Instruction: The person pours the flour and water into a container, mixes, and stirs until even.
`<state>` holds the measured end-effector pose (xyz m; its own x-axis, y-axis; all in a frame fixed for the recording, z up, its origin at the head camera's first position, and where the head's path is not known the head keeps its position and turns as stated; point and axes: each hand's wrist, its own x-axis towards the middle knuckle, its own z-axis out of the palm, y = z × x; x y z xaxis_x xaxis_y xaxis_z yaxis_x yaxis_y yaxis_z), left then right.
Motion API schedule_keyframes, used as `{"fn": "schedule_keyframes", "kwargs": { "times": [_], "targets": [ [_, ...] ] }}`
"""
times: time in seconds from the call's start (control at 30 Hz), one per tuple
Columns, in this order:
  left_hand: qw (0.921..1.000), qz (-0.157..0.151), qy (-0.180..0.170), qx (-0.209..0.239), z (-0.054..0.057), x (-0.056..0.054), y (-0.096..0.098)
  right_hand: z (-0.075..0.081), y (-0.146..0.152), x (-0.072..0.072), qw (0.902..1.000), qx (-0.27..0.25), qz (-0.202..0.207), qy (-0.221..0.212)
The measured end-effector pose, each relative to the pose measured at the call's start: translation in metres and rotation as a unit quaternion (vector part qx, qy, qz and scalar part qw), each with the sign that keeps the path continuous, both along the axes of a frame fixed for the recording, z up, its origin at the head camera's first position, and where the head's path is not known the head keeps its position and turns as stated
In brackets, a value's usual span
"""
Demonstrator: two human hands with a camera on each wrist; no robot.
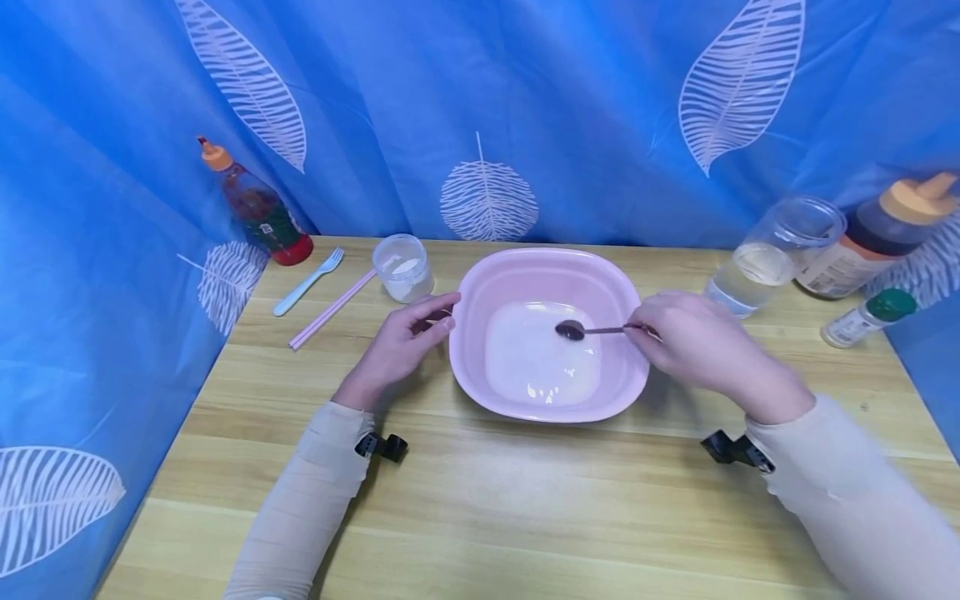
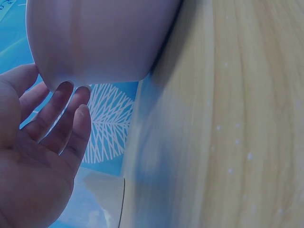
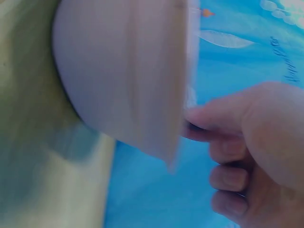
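A pink plastic basin (image 1: 549, 412) holds a shallow whitish liquid (image 1: 543, 358). My right hand (image 1: 686, 342) pinches the thin handle of a small dark spoon (image 1: 571, 330) between thumb and forefinger. The spoon's bowl is over the liquid, and its handle crosses the right rim. In the right wrist view, the other fingers (image 3: 229, 178) are curled below the pinch. My left hand (image 1: 401, 342) touches the basin's left rim with relaxed fingers. Its fingertips (image 2: 64, 86) meet the basin's outer wall in the left wrist view.
A clear jar (image 1: 403, 268) with white contents stands behind my left hand. Left lie pink chopsticks (image 1: 332, 310) and a pale blue fork (image 1: 309, 282), with a red sauce bottle (image 1: 258, 204) behind. Right stand a clear container (image 1: 776, 250), a dark sauce bottle (image 1: 873, 237) and a green-capped shaker (image 1: 868, 318).
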<state>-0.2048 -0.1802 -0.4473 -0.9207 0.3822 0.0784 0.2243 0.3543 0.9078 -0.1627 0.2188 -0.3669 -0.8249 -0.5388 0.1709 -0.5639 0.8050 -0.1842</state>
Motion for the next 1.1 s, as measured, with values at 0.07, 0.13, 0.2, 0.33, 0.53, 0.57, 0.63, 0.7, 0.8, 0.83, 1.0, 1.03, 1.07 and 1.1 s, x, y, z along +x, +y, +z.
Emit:
{"fn": "schedule_keyframes", "kwargs": {
  "times": [0.07,0.13,0.2,0.33,0.53,0.57,0.63,0.7,0.8,0.83,1.0,1.03,1.07,1.1],
  "targets": [
    [1.0,-0.001,-0.002,0.001,0.0,0.0,0.0,-0.007,-0.009,-0.004,0.9999,-0.006,-0.01,0.002],
    [1.0,-0.003,-0.005,0.003,-0.001,-0.001,0.001,-0.012,-0.02,-0.006,0.9998,-0.018,-0.002,-0.007],
    [1.0,-0.003,-0.008,0.004,-0.001,-0.001,0.001,-0.015,-0.031,-0.008,0.9991,-0.027,0.019,-0.026],
    [1.0,-0.001,-0.007,0.004,-0.001,0.0,0.0,-0.016,-0.043,-0.004,0.9937,-0.043,0.087,-0.056],
    [1.0,0.001,-0.005,-0.002,0.0,-0.001,-0.001,-0.001,-0.02,0.009,0.9918,-0.016,0.112,-0.059],
    [1.0,0.002,-0.004,-0.003,0.0,-0.001,-0.002,0.002,-0.014,0.01,0.9932,-0.007,0.101,-0.057],
    [1.0,0.004,-0.002,-0.004,0.0,-0.001,-0.002,0.008,-0.004,0.011,0.9961,0.002,0.073,-0.051],
    [1.0,0.005,-0.001,-0.006,0.001,-0.001,-0.003,0.011,0.002,0.009,0.9982,0.017,0.041,-0.04],
    [1.0,0.002,-0.002,-0.007,0.002,0.0,-0.003,0.009,0.0,0.003,0.9992,0.033,0.005,-0.023],
    [1.0,0.002,-0.003,-0.008,0.003,0.0,-0.002,0.007,-0.004,0.0,0.9992,0.035,-0.003,-0.019],
    [0.9999,-0.001,-0.01,-0.009,0.004,0.001,-0.001,-0.007,-0.031,-0.011,0.9994,0.023,0.0,-0.027],
    [0.9999,-0.001,-0.01,-0.01,0.004,0.001,-0.001,-0.009,-0.036,-0.013,0.9993,0.019,0.012,-0.032],
    [0.9999,-0.001,-0.01,-0.009,0.004,0.001,-0.001,-0.011,-0.04,-0.013,0.999,0.015,0.025,-0.035],
    [0.9999,-0.002,-0.01,-0.009,0.003,0.001,-0.001,-0.012,-0.044,-0.013,0.9984,0.013,0.04,-0.039]
  ]
}}
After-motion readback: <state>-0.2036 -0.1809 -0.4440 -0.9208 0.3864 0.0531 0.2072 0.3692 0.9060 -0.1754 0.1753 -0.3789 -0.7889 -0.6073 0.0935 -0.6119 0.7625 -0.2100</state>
